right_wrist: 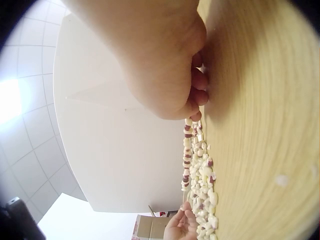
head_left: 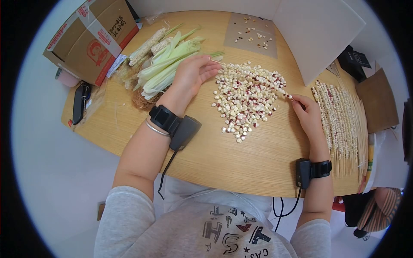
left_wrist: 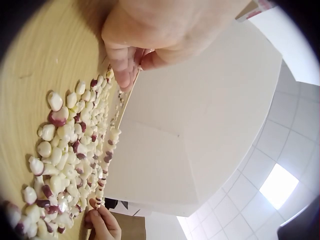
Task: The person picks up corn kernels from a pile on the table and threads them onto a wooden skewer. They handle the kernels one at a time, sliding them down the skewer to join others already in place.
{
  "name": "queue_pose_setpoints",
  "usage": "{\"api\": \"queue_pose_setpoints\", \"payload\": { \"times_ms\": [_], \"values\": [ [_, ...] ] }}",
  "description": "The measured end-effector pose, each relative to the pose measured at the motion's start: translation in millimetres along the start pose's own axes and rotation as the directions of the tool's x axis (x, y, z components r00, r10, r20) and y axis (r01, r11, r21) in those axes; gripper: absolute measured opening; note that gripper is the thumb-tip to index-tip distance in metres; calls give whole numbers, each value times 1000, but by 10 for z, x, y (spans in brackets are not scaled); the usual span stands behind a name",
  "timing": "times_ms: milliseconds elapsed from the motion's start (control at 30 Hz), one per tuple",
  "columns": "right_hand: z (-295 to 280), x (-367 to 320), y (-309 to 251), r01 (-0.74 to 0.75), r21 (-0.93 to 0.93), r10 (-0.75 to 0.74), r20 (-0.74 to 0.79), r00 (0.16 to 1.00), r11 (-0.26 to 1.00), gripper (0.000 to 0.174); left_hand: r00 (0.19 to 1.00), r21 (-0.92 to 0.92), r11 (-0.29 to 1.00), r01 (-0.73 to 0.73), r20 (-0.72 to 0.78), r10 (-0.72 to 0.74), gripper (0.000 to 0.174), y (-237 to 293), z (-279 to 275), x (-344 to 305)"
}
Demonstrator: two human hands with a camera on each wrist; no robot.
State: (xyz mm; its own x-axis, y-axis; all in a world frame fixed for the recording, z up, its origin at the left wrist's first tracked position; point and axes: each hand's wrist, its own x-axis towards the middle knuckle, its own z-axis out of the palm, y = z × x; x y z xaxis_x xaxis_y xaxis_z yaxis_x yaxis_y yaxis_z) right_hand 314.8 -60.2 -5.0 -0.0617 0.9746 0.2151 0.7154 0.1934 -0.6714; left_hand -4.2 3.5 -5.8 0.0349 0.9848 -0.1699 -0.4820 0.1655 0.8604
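A thin pale stick [left_wrist: 129,97] spans between the two hands over a pile of white and dark-red corn kernels [head_left: 245,105]. Kernels are threaded along its right part, seen in the right wrist view as a row of strung kernels [right_wrist: 187,155]. My left hand [head_left: 194,74] pinches the bare end of the stick between thumb and fingers, beside the far left of the pile. At the other end, close over the table, the fingers of my right hand [head_left: 309,115] pinch the stick next to the last threaded kernels; the tips are partly hidden in the right wrist view.
Several sticks full of kernels [head_left: 337,122] lie side by side at the right. Green corn husks [head_left: 172,64] and bare-looking cobs [head_left: 145,48] are heaped at the left, near a cardboard box [head_left: 81,43]. A grey sheet [head_left: 238,38] bears scattered kernels. White panel [head_left: 316,38] stands behind.
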Motion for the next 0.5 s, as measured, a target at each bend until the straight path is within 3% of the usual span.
{"api": "queue_pose_setpoints", "payload": {
  "times_ms": [500],
  "values": [
    [-1,-3,-9,27,-4,-27,0,1000,1000,20,999,5,1000,-2,-35,3,17,10,21,-3]
  ]
}}
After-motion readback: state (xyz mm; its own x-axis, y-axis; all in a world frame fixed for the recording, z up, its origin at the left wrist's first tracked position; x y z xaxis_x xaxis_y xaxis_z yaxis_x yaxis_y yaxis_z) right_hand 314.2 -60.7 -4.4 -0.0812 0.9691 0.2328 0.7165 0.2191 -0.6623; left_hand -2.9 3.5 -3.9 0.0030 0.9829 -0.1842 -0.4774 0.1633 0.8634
